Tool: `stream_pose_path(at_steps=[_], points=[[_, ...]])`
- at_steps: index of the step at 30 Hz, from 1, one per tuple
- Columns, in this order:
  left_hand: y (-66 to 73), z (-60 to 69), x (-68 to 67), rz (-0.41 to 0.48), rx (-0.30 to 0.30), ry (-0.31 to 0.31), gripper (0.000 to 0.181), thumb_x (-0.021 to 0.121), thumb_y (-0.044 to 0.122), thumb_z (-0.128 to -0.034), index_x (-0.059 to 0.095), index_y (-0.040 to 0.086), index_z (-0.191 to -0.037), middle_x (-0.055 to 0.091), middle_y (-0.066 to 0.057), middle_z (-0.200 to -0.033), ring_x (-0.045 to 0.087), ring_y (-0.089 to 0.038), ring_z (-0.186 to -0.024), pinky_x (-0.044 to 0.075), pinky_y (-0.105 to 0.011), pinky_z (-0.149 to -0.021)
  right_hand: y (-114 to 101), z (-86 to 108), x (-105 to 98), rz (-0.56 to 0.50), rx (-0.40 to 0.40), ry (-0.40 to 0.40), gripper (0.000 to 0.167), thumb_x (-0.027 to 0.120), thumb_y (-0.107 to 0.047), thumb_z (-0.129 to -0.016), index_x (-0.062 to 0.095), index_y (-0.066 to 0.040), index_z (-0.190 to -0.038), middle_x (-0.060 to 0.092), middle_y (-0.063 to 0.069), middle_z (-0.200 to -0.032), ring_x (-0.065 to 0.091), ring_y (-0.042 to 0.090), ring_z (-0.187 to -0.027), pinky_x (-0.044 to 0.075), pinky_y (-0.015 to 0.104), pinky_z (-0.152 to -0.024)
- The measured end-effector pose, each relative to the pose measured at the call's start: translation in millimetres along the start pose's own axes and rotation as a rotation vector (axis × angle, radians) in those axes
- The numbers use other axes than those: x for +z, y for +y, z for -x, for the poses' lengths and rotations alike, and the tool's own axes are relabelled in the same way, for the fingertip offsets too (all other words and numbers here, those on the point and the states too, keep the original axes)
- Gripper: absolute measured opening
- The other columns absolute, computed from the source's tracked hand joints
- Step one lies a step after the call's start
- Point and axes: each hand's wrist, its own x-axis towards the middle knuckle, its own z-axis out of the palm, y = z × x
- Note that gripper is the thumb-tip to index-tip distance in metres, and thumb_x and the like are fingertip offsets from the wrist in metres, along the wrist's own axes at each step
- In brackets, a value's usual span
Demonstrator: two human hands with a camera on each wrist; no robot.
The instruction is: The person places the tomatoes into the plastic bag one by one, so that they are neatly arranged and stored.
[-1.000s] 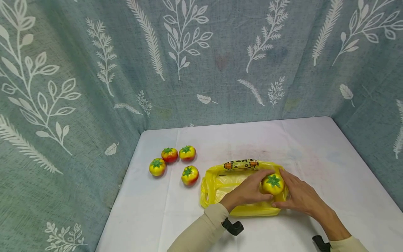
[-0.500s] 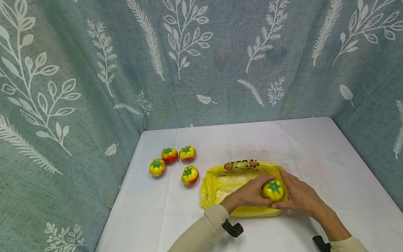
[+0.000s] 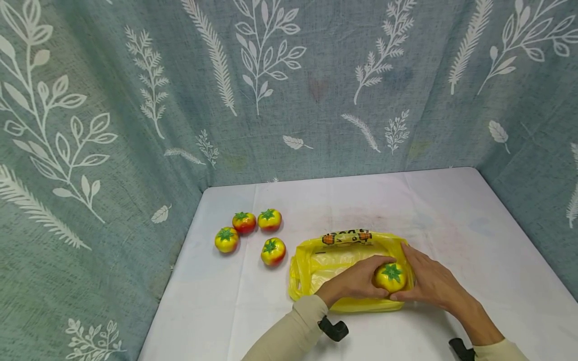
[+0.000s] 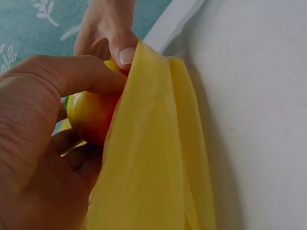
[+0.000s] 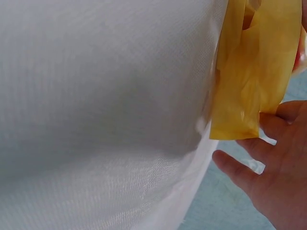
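Because the round, glossy yellow-red tomato looks light but slippery, cup its sides as your left grip does, inside the flimsy yellow plastic bag, your right grip spread against the bag

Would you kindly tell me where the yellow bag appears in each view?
Head: the yellow bag, below and right of centre.
Left wrist: the bag, centre to bottom edge.
Right wrist: the bag, upper right.
Shared landmark: the right hand, at the bag's right end in head, at the top in left wrist, lower right in right wrist.
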Motion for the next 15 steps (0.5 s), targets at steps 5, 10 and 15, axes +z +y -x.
stream_pose_path(at_steps=[5, 10, 15], points=[[0.3, 1.1, 2.0, -0.018, -0.017, -0.017, 0.077, 0.076, 0.024, -0.09, 0.036, 0.017, -0.156, 0.048, 0.006, -0.147, 0.05, 0.001, -0.122, 0.041, -0.013, -0.099, 0.5, 0.1, -0.1, -0.002, -0.006, -0.002, 0.133, 0.069, -0.082, -0.069, 0.022, 0.005, -0.157, 0.038, 0.029, -0.153, 0.046, 0.048, -0.131, 0.042, 0.067, -0.099], [-0.1, 2.1, 3.1, -0.026, -0.022, -0.023, 0.077, 0.076, 0.024, -0.0903, 0.035, 0.019, -0.155, 0.047, 0.006, -0.147, 0.05, 0.0, -0.121, 0.041, -0.013, -0.098, 0.8, 0.3, -0.1, -0.004, -0.005, -0.001, 0.133, 0.069, -0.083, -0.068, 0.023, 0.004, -0.157, 0.037, 0.029, -0.154, 0.046, 0.048, -0.131, 0.042, 0.068, -0.099], [-1.5, 1.9, 4.3, -0.012, -0.022, -0.02, 0.077, 0.077, 0.023, -0.09, 0.036, 0.019, -0.155, 0.047, 0.007, -0.147, 0.051, 0.001, -0.12, 0.041, -0.012, -0.098, 0.9, 0.2, -0.2, -0.002, -0.01, 0.0, 0.134, 0.069, -0.083, -0.068, 0.023, 0.005, -0.157, 0.038, 0.029, -0.153, 0.046, 0.048, -0.131, 0.042, 0.067, -0.099]])
